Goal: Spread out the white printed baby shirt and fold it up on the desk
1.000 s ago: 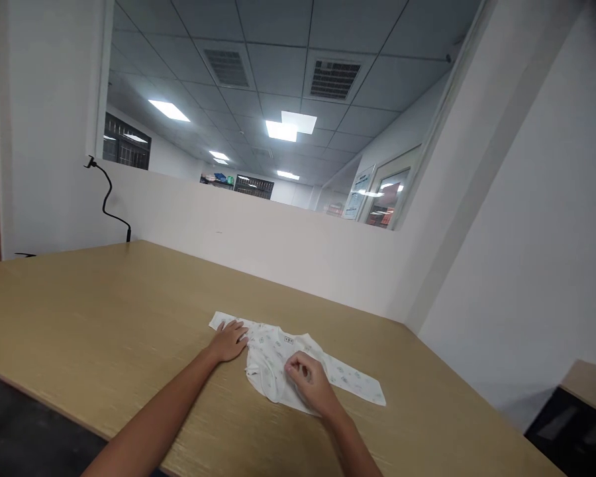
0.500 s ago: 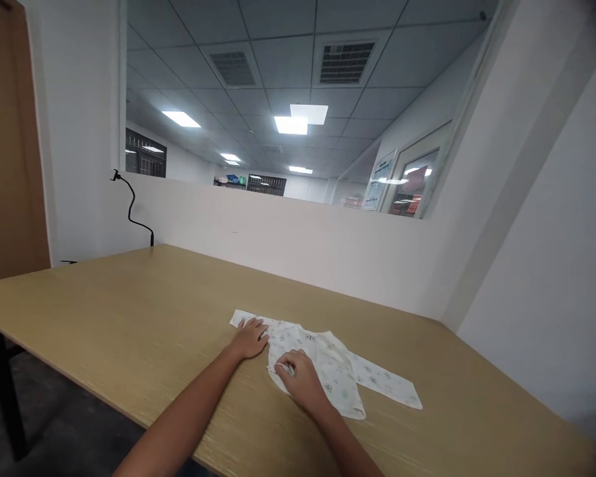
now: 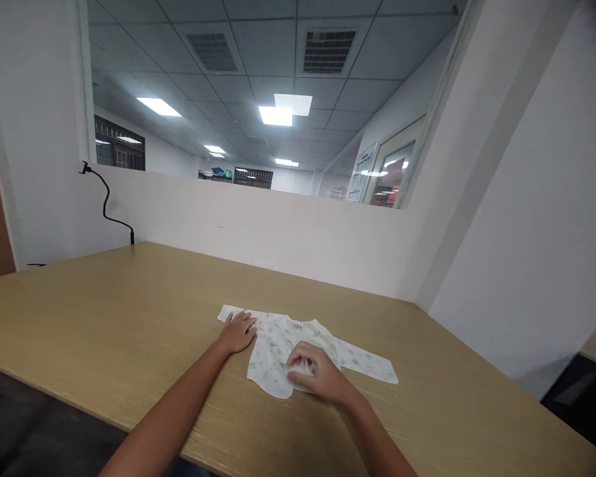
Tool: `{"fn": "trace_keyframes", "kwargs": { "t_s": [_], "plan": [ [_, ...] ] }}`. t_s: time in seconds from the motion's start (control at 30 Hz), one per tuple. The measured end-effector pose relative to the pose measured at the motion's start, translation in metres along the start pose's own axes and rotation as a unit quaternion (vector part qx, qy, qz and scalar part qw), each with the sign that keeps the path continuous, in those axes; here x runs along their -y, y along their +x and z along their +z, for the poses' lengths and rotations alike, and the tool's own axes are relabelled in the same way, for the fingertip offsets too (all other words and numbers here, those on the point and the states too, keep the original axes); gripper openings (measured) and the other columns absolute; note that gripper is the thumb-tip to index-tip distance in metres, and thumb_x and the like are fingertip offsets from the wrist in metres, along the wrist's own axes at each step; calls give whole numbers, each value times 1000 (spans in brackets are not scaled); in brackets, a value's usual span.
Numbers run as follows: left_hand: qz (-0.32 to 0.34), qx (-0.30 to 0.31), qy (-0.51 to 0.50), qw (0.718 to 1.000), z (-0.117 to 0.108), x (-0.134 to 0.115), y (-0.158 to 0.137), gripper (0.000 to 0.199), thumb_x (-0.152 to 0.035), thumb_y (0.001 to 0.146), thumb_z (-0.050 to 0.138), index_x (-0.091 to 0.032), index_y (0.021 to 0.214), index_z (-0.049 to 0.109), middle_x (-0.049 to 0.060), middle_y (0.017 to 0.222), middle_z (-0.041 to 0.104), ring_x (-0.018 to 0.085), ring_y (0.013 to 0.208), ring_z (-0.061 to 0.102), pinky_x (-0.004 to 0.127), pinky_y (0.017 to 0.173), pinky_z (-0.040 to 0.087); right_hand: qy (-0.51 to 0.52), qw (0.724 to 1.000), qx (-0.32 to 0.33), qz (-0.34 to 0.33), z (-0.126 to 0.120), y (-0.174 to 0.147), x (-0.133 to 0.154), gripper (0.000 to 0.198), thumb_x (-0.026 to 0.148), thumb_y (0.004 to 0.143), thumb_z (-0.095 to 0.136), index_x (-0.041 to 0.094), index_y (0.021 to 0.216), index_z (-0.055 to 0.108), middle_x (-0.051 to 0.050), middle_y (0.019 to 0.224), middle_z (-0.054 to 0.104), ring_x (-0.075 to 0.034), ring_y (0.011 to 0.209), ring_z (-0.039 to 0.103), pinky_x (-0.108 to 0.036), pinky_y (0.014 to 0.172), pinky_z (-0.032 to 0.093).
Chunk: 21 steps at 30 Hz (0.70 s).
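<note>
A small white long-sleeved baby shirt (image 3: 271,354) with a faint print lies spread on the table, neck away from me. A small dark-marked label shows at its neckline. My left hand (image 3: 238,332) lies flat across the sleeve at the left, near the shoulder, fingers spread. Over the lower front of the shirt, my right hand (image 3: 318,372) is curved, with a gap between thumb and fingertips. White cloth shows through that gap, and the hand hides part of the hem and right side. The other sleeve (image 3: 370,361) stretches out to the right.
The wooden table (image 3: 153,318) runs back to a low white wall with a glass window (image 3: 258,152) above it. At the far left corner stands a black gooseneck holder (image 3: 106,199). A dark box-like object (image 3: 583,397) is beyond the right edge.
My right hand has moved right across the shirt, away from the left front panel, which now shows down to its curved hem. My left hand stays on the sleeve. The view has shifted right.
</note>
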<state>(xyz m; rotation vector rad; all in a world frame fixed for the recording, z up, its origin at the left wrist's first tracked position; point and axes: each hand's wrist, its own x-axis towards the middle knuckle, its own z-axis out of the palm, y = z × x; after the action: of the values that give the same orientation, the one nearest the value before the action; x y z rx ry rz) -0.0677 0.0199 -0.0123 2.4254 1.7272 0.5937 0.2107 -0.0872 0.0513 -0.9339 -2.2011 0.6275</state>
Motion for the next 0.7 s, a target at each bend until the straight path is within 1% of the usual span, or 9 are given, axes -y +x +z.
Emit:
{"fn": "trace_keyframes", "kwargs": {
  "t_s": [0.1,0.2,0.23,0.3,0.37,0.47,0.53,0.6,0.7],
  "plan": [
    [-6,9,13,1000,0,0,0,55,-48,102,32,-27,148,54,7,160,44,29,152,32,59,124,17,2,998,56,-22,12,-2,2,20,41,71,85,26,85,79,-4,93,71,-22,90,64,-34,86,50],
    [-11,19,20,1000,0,0,-1,57,-48,102,29,-28,151,50,7,163,40,29,153,30,60,124,16,23,995,101,-11,9,-1,5,16,43,77,80,26,79,80,-3,83,71,-21,82,64,-31,78,49],
    [-12,21,21,999,-1,-1,-1,57,-48,103,28,-28,151,50,7,163,39,29,154,29,60,124,15,24,995,93,2,3,-1,4,16,41,80,77,26,79,81,-3,80,71,-20,78,63,-30,73,48],
    [-13,25,22,999,-1,-1,0,57,-48,103,27,-28,151,50,6,163,39,29,154,29,60,124,16,9,998,44,35,-10,-4,-2,15,36,83,73,24,78,79,-2,76,70,-18,73,60,-29,68,44],
    [-15,25,20,999,0,-1,0,57,-48,103,27,-28,150,51,6,163,39,30,153,30,60,124,16,-12,997,13,73,-22,-12,-11,13,32,79,75,21,72,75,-1,73,67,-16,69,56,-27,65,41],
    [-18,23,16,999,2,1,1,57,-47,103,27,-28,150,51,5,163,39,30,153,30,60,124,15,-41,993,30,111,-27,-26,-26,12,27,70,80,20,70,71,1,71,63,-15,68,54,-25,62,39],
    [-17,20,14,1000,4,2,2,56,-48,103,27,-28,150,52,5,163,40,30,153,29,61,124,15,-61,992,35,107,-24,-33,-31,8,22,68,77,20,73,71,1,73,63,-15,69,54,-25,63,39],
    [-14,14,14,1000,7,4,3,56,-48,103,28,-28,149,52,5,163,40,29,153,30,61,124,15,-74,992,33,93,-21,-35,-32,4,17,70,70,20,72,71,1,73,62,-15,70,54,-25,64,40],
    [-14,10,14,1000,9,7,4,56,-48,103,29,-28,149,53,6,162,42,30,153,31,62,123,16,-79,992,17,92,-17,-32,-30,7,17,74,64,19,75,71,0,75,62,-15,70,55,-25,65,41]
  ]
}}
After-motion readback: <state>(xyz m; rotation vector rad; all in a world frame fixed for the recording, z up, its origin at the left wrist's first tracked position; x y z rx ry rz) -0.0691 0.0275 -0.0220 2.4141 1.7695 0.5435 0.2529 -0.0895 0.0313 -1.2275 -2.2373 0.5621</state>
